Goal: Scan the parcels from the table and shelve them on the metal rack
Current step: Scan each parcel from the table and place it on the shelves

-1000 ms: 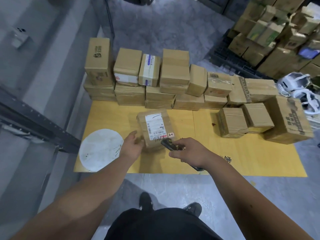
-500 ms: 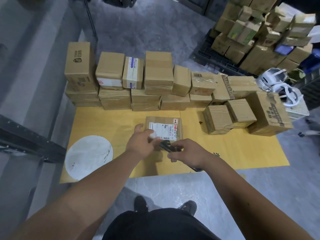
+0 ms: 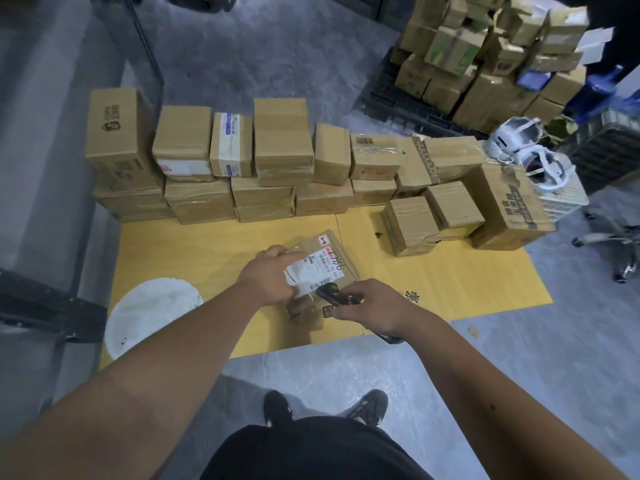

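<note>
Gripping the small cardboard parcel (image 3: pixel 329 261) from its left side, the left hand (image 3: pixel 268 280) curls its fingers over the taped top edge while the thumb presses onto the white shipping label (image 3: pixel 313 271). The parcel is a flat brown box under glossy clear tape, tilted up off the yellow table (image 3: pixel 207 247) near the table's front edge, label face towards the camera, handwritten strokes across its upper right. Right against the parcel's lower right corner sits the scanner (image 3: pixel 334 294), a dark, blocky handheld with a touch of yellow, and the right hand (image 3: pixel 370 308) is wrapped tight around it, fingers curled over the body, nose almost touching the label's barcode.

Out from the parcel now: the table top is smooth, matte yellow board with a seam running back from the parcel. To the parcel's left lies a round white disc (image 3: pixel 152 315), scuffed and chalky, overhanging the front edge. Behind the parcel, a wall of stacked boxes (image 3: pixel 280 157) runs along the far side, plain corrugated card with shiny tape bands, two tiers high. To the parcel's right, squat cube-shaped cartons (image 3: pixel 412 225) sit beside a taller printed box (image 3: pixel 509 206). Beyond those, white headsets (image 3: pixel 519 147) rest on a pale case. Far right of the parcel, a heap of mixed cartons (image 3: pixel 485 60) rises from the mottled grey floor (image 3: pixel 346 375). Well left of the parcel, a dark metal rack beam (image 3: pixel 41 306) crosses.
</note>
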`<action>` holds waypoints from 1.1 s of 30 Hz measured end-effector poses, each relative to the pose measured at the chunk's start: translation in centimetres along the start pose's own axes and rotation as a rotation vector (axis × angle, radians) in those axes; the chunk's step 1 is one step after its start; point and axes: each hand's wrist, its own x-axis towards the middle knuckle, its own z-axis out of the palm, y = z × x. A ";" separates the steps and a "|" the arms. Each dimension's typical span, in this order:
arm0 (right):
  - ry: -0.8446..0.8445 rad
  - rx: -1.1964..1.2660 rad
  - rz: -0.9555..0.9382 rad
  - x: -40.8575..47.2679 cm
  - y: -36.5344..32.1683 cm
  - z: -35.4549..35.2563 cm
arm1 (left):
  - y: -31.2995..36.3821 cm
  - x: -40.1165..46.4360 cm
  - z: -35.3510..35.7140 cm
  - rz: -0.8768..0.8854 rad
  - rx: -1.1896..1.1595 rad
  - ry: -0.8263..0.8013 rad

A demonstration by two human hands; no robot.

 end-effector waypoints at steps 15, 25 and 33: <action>-0.047 -0.092 0.032 -0.7 -1.0 -1.1 | 2.8 -2.1 6.5 -0.267 -0.421 0.301; -0.059 -0.218 0.124 -2.1 -2.4 -2.6 | 2.8 -2.5 7.8 -0.160 -0.706 0.219; -0.057 -0.266 0.181 -3.7 -2.6 -2.3 | 2.5 -3.0 9.9 -0.102 -0.816 0.321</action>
